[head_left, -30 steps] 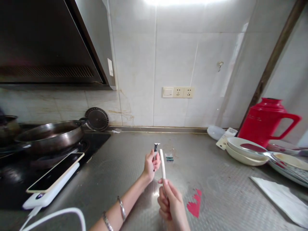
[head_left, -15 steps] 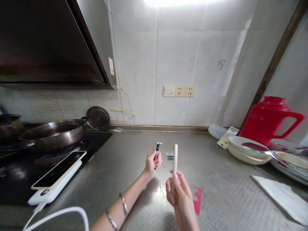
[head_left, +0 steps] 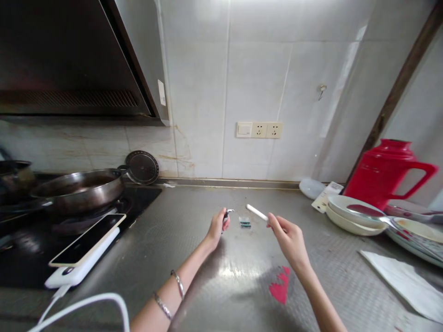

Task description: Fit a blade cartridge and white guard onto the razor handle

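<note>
Left hand [head_left: 217,227] grips a tool [head_left: 226,215]; right hand [head_left: 289,237] pinches a stick [head_left: 256,212]. Metal tabletop [head_left: 224,286] stretches between hob [head_left: 142,197] edge and dishes [head_left: 356,227].

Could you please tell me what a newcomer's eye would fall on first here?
Probably the bright red jug at the right, behind the dishes. Near the centre, the right hand holds a white stick and the left hand a small dark tool. A jagged red scrap lies on the counter.

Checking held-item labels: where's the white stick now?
In the head view, the white stick is in the right hand, right of centre, free end pointing up-left, near the small clear-and-teal piece on the counter.
</note>
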Demonstrator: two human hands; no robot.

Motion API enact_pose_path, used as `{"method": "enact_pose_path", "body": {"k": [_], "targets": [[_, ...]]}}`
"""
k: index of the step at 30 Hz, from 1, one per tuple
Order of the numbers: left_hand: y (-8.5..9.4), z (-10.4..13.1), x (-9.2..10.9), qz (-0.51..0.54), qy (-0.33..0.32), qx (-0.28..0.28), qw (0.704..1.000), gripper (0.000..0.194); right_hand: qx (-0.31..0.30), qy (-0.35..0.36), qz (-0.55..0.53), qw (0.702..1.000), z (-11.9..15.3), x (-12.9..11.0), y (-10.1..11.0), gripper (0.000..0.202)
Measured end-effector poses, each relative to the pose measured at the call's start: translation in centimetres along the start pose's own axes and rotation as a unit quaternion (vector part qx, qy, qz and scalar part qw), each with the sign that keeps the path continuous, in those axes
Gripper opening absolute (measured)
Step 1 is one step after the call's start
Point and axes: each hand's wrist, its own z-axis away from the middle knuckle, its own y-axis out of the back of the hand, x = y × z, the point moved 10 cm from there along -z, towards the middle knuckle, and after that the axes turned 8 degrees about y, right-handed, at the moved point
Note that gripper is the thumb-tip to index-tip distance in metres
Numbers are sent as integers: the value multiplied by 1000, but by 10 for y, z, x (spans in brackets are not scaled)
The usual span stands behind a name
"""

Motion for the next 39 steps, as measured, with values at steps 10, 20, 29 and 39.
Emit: {"method": "enact_pose_path", "body": {"k": [10,20,29,39], "targets": [[9,13,8,-23,-19,72,997,47,8,154,184,971,-17,-52,-30,56],[9,12,3,-79,7,92,993,48,50,143,166,974,-17,-37,-23,52],[14,17,16,-39,-11,113,993,47,71,134,179,972,-20,-28,-11,50],[10,19,22,-36,-18,102,994,48,77,142,162,973,-20,-33,-12,48]]}}
